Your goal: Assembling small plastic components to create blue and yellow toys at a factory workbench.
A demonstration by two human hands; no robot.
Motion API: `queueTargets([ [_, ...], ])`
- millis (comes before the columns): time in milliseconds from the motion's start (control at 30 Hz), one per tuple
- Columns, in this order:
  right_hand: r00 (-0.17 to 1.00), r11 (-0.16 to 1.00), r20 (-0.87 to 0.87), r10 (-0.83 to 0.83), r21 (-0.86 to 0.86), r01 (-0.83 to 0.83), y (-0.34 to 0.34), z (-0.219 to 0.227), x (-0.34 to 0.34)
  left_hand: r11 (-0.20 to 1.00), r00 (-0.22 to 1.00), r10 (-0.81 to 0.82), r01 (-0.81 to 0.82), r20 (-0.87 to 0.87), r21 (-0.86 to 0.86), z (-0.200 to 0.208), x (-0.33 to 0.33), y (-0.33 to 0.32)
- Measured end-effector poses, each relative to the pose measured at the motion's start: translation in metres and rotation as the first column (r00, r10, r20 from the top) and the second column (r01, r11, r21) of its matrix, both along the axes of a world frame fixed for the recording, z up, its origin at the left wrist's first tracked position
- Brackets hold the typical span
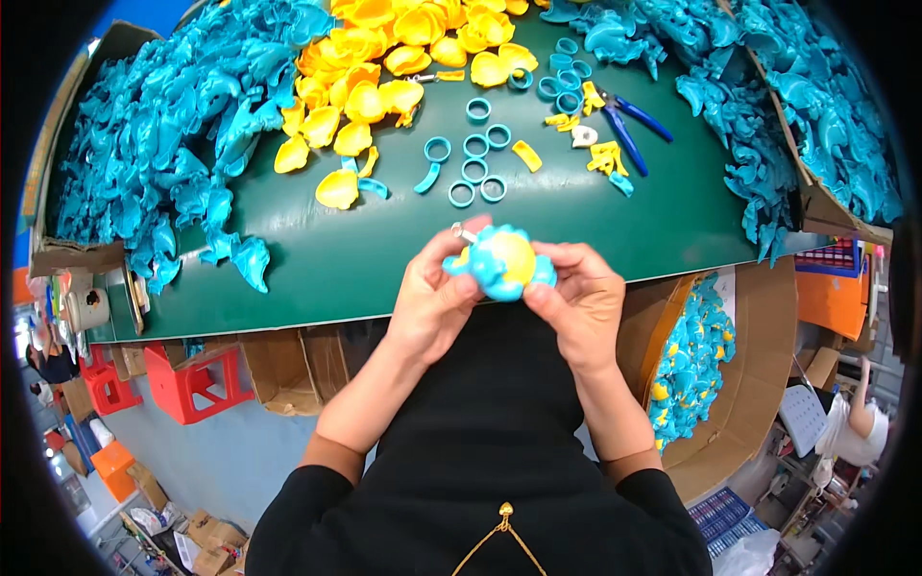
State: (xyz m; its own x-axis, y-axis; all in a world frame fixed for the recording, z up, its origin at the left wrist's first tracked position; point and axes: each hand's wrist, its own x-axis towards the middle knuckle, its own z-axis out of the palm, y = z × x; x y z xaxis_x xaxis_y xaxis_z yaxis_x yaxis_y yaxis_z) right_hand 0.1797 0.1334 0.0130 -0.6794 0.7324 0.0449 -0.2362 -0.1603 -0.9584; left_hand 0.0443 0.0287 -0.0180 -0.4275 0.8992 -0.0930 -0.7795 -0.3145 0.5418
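Between my two hands, just in front of the table's near edge, is a small turquoise and yellow plastic figure (499, 264) with a bumpy outline and a round yellow patch. My left hand (438, 298) pinches its left side, where a small metal piece (464, 232) sticks out by the fingers. The thumb and fingers of my right hand (582, 305) close on its right side. Beyond my hands, several turquoise rings (475, 145) and yellow shell-like pieces (338, 189) lie on the green table (317, 259).
Turquoise parts are heaped at the left (163, 134) and right (749, 125). Blue-handled nippers (629, 134) lie beside yellow scraps (605, 158). To my lower right, a cardboard box (740, 403) holds turquoise and yellow pieces. Red stools (197, 384) stand at lower left; another person (855, 427) is at far right.
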Motion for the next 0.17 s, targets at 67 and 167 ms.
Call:
queueTargets([
  [67, 0.994, 0.978, -0.064, 0.094, -0.180, -0.104, 0.003, -0.005, 0.001, 0.997, 0.997, 0.078, -0.078, -0.017, -0.012, -0.004, 0.000, 0.002],
  [167, 0.944, 0.965, 0.213, 0.252, 0.019, -0.262, 0.029, 0.003, 0.007, 0.966, 0.746, 0.185, -0.258, -0.639, -0.022, -0.008, -0.017, -0.004],
])
